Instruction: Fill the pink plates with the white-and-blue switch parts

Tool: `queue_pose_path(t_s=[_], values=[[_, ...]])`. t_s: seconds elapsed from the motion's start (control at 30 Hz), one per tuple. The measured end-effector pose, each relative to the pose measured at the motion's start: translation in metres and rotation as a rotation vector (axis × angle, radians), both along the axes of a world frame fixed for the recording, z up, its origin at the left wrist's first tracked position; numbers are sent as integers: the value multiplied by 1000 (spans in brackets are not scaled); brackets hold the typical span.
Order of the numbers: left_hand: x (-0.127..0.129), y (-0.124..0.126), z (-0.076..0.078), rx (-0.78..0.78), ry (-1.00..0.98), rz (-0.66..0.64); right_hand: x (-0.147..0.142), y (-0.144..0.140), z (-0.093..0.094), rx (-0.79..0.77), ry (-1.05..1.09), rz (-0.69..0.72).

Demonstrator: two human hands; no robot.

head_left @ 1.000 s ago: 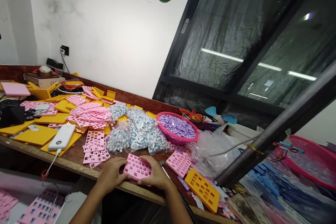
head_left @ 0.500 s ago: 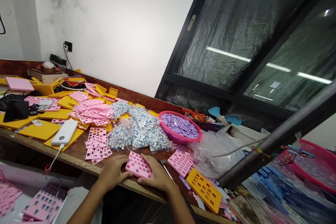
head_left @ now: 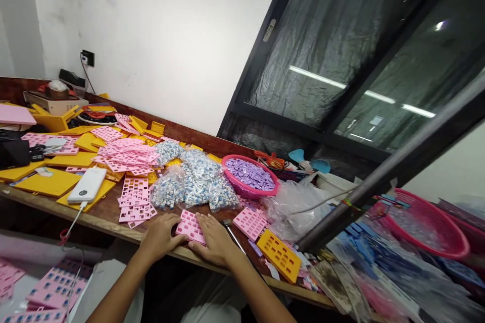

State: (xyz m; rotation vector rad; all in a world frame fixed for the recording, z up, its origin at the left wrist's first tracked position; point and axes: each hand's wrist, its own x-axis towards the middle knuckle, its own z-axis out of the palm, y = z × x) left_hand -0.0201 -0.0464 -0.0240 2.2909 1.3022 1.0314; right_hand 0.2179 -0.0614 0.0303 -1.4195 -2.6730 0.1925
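Observation:
A pink panel with rows of square holes (head_left: 189,226) lies at the table's front edge between my hands. My left hand (head_left: 162,234) grips its left side, thumb along the near edge. Across its right part rests my right hand (head_left: 213,238), fingers over the top and thumb at the near edge, hiding that part. Just beyond are clear bags of small blue and white pieces (head_left: 197,181). More pink hole panels (head_left: 134,197) lie to the left, and another pink panel (head_left: 250,222) sits to the right beside a yellow slotted panel (head_left: 279,255).
A pink basket of purple pieces (head_left: 250,176) stands behind the bags. On the left, a white power bank (head_left: 88,185) with a cable lies on yellow boards (head_left: 47,181). A slanted dark pole (head_left: 364,189) crosses the right side, near plastic bags (head_left: 303,207).
The view has shifted, so most of the scene sits a little further left. My right hand has slid further over the pink panel, covering more of its right part. My left hand keeps its grip.

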Motion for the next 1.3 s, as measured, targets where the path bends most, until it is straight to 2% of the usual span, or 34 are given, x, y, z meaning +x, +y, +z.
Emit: queue_pose_path(t_s=[0.07,0.13,0.2,0.27,0.3,0.4,0.47,0.53,0.67,0.8,0.97,1.17,1.3], values=[[-1,-1,1,13,30,5,10,-9,10,-23,17,-12],[-3,-2,3,31,63,5,31,-28,16,40,78,-93],[-3,-2,5,50,96,5,61,-57,12,202,164,-323],[2,-1,5,63,130,-4,93,-88,-4,309,175,-541],[7,-1,5,64,149,-13,108,-103,-15,337,146,-608],[29,-1,1,47,212,-43,138,-137,-48,373,70,-626],[44,-1,-4,22,252,-44,148,-148,-57,361,56,-652],[53,-1,-7,-1,289,-37,152,-151,-53,298,71,-686],[55,1,-12,-26,342,-27,149,-147,-25,143,234,-649],[53,3,-14,-31,360,-21,130,-141,-10,174,381,-610],[55,4,-14,-30,374,-19,111,-138,-13,81,291,-561],[55,4,-17,-20,353,-14,115,-144,-23,160,254,-566],[55,5,-20,-26,335,-10,121,-157,-28,219,342,-548]])
